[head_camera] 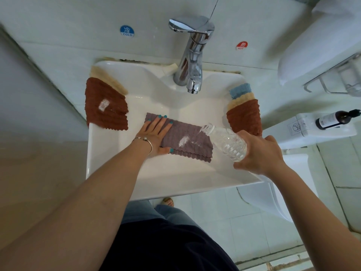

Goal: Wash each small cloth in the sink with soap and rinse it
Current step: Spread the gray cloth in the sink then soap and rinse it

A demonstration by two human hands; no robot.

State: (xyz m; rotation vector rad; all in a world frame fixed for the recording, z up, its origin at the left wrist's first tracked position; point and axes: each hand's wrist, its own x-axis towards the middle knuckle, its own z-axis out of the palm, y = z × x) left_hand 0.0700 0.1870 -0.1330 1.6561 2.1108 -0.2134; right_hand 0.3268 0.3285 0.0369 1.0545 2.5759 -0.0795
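A grey-purple cloth (190, 140) lies spread in the white sink (162, 178), with a white patch of soap powder near its middle. My left hand (156, 133) presses flat on the cloth's left end, fingers straight. My right hand (257, 151) grips a clear plastic bottle (226, 140), tilted with its open mouth over the cloth's right end. A brown cloth (105, 106) with a white soap mark hangs over the sink's left rim, on a beige one (109, 79). Brown, beige and blue cloths (244, 106) are stacked on the right rim.
A chrome tap (192, 55) stands at the sink's back; no water is seen running. Cold and hot stickers sit on the wall behind. A dark pump bottle (336, 119) lies on a white ledge to the right. A wire rack (336, 77) hangs at far right.
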